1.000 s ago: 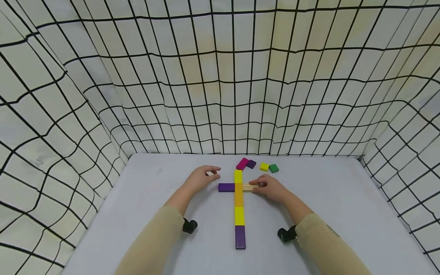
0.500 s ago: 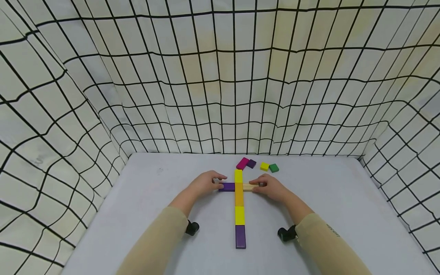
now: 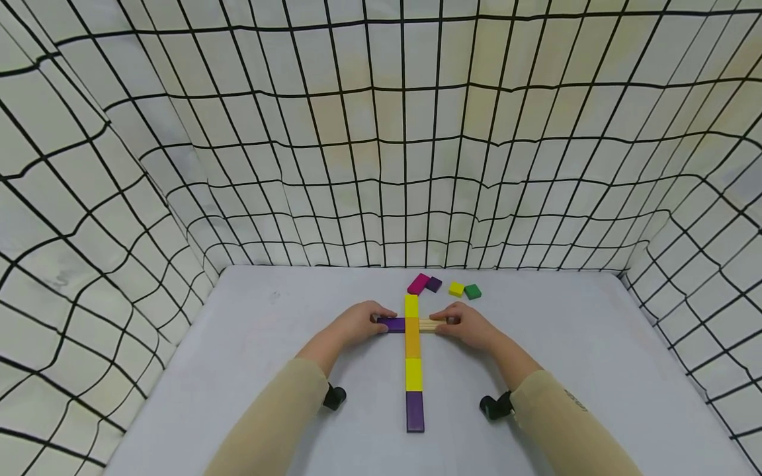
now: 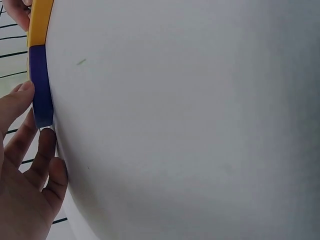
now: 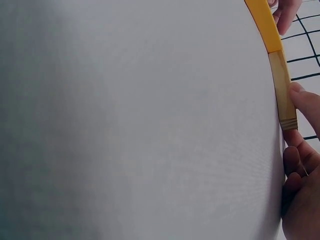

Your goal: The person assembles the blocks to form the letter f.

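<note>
On the white tabletop, flat blocks form a cross. Its upright has a yellow block (image 3: 411, 305) at the far end, then an orange block (image 3: 413, 338), another yellow block (image 3: 413, 375) and a purple block (image 3: 415, 412) nearest me. My left hand (image 3: 356, 324) pinches the outer end of the left arm, a purple block (image 3: 394, 324); in the left wrist view the thumb lies along its side and fingers sit at its end. Opposite, my right hand (image 3: 470, 326) pinches a plain wooden block (image 3: 427, 325), which meets the orange block (image 5: 265, 25) in the right wrist view.
Loose blocks lie past the cross's far end: magenta (image 3: 419, 283), dark purple (image 3: 434, 284), yellow (image 3: 456, 289) and green (image 3: 473, 291). Black-lined white netting or grid walls (image 3: 393, 152) rise behind and beside the white table (image 3: 286, 423).
My left hand has come down and to the right from above the table and now grips the left purple block. The right hand has stayed on the wooden block.
</note>
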`<state>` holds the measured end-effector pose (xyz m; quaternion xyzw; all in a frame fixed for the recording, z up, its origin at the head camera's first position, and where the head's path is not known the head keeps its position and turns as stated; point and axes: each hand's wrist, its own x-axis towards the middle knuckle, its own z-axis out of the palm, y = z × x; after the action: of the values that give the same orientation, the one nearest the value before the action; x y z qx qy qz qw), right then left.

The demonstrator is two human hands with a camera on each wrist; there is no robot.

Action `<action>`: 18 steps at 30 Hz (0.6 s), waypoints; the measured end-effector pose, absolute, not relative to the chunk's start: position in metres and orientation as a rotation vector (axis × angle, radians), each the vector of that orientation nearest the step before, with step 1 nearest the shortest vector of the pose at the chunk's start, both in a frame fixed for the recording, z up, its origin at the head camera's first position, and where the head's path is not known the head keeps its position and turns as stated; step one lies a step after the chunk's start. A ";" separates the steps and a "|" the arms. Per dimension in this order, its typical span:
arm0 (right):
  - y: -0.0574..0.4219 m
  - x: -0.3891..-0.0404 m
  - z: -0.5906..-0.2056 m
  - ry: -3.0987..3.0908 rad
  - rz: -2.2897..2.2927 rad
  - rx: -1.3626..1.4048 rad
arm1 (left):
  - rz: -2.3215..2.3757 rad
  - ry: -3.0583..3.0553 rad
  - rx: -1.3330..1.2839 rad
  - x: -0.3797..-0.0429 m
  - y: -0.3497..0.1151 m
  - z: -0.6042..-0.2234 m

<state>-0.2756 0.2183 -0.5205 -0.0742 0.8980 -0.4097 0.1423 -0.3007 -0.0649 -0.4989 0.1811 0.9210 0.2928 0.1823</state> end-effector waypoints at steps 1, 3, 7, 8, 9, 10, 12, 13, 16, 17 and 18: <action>0.218 -0.275 -0.520 2.592 -1.180 -0.213 | 0.834 2.590 0.514 -0.301 -0.065 -0.499; 0.218 -0.275 -0.520 2.591 -1.178 -0.209 | 0.853 2.569 0.519 -0.301 -0.066 -0.499; 0.219 -0.274 -0.520 2.586 -1.183 -0.215 | 0.883 2.537 0.512 -0.302 -0.066 -0.500; 0.219 -0.274 -0.520 2.584 -1.185 -0.217 | 0.889 2.532 0.509 -0.302 -0.066 -0.500; 0.220 -0.274 -0.520 2.581 -1.189 -0.220 | 0.893 2.528 0.505 -0.303 -0.067 -0.500; 0.220 -0.274 -0.520 2.579 -1.189 -0.222 | 0.897 2.526 0.499 -0.303 -0.067 -0.500; 0.220 -0.274 -0.520 2.580 -1.187 -0.230 | 0.906 2.518 0.481 -0.303 -0.067 -0.500; 0.221 -0.274 -0.521 2.583 -1.183 -0.236 | 0.912 2.513 0.470 -0.303 -0.067 -0.500; 0.222 -0.274 -0.522 2.590 -1.180 -0.246 | 0.925 2.500 0.453 -0.304 -0.067 -0.502; 0.222 -0.274 -0.523 2.592 -1.181 -0.248 | 0.931 2.493 0.448 -0.304 -0.068 -0.503; 0.222 -0.274 -0.523 2.593 -1.184 -0.249 | 0.934 2.487 0.449 -0.305 -0.068 -0.504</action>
<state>-0.2745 0.2219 -0.5233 -0.0861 0.8974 -0.4096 0.1397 -0.3047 -0.0681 -0.5037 0.1625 0.9001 0.3381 0.2216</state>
